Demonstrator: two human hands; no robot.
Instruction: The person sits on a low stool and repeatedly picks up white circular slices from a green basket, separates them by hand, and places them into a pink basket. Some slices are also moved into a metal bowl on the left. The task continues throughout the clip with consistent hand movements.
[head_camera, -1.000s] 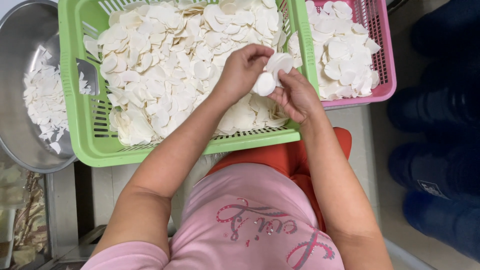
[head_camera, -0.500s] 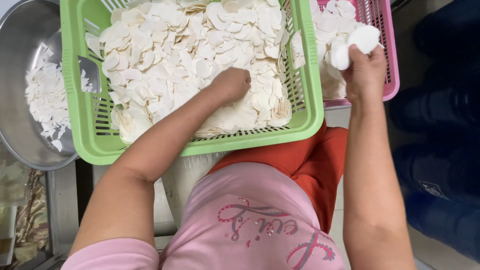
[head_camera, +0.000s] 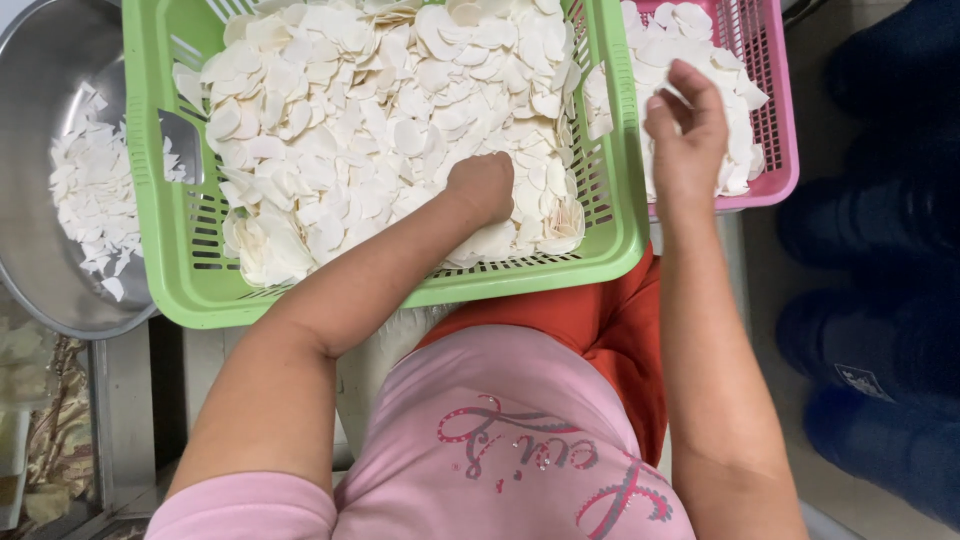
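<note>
A: Containers, largest first?

B: Green basket (head_camera: 610, 190) under the left hand (head_camera: 482, 185), heaped with white slices (head_camera: 340, 130). Steel basin (head_camera: 40, 270) beyond it, a few scraps. Pink basket (head_camera: 775, 130) under the right hand (head_camera: 688, 135), a smaller pile.

A: Hands?

B: Left curled into the heap, grasp hidden, cannot tell. Right loose, fingers apart, empty. Best lift slices gently; likely brittle.

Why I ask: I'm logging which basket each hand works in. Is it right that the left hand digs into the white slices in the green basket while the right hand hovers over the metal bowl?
Not quite. In the head view the left hand does dig into the white slices in the green basket, but the right hand hovers over the pink basket, not the metal bowl.
</note>
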